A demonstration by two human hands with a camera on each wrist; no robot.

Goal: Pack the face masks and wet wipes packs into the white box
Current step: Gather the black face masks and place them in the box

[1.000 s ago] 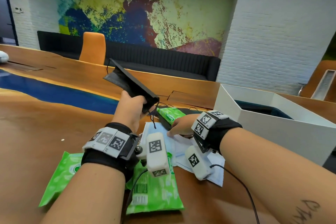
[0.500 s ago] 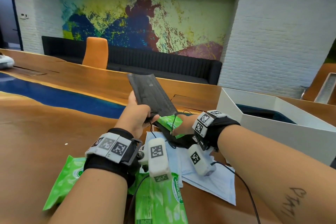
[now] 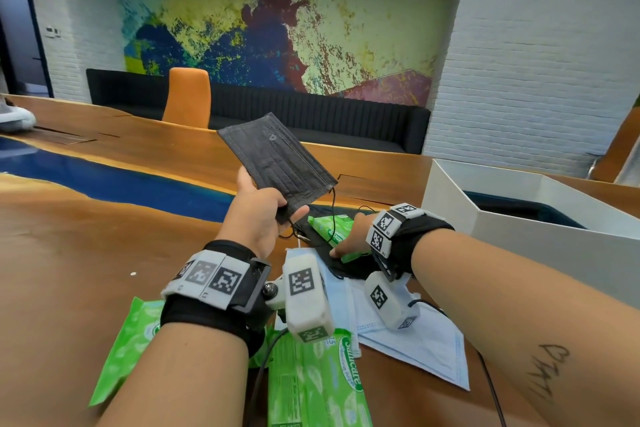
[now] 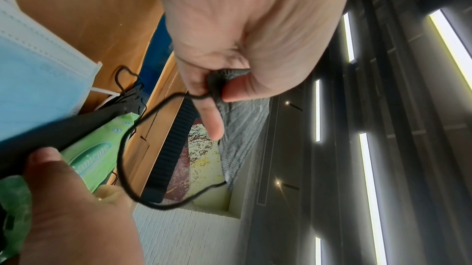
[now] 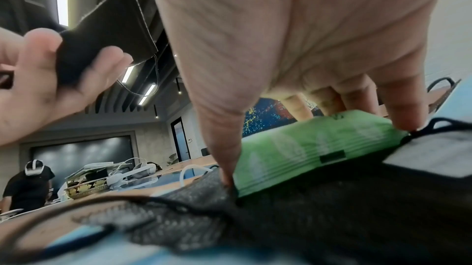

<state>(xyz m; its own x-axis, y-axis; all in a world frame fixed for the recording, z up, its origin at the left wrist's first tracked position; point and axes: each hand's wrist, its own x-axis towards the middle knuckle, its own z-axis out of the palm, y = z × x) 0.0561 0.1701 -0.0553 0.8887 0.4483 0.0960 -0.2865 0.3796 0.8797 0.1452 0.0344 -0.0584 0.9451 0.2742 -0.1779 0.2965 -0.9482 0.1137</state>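
My left hand (image 3: 290,216) is raised above the table and pinches one short end of a black face mask (image 3: 277,163) between thumb and fingers; its ear loop (image 4: 132,148) dangles. To its right, my right hand (image 3: 341,246) grips a small green wet wipes pack (image 3: 327,227), thumb (image 5: 222,148) on the near side and fingers on the far side. That pack lies on more black masks (image 5: 306,219). The open white box (image 3: 519,246) stands at the right.
Light blue masks (image 3: 419,343) lie on the wooden table (image 3: 86,253) beneath my wrists. Two larger green wipes packs (image 3: 311,388) (image 3: 128,347) lie nearest me. An orange chair (image 3: 187,97) and a black sofa (image 3: 311,118) stand beyond the table.
My left hand has lifted the black mask and turned it from edge-on to flat facing me. My right hand has closed round the small green pack.
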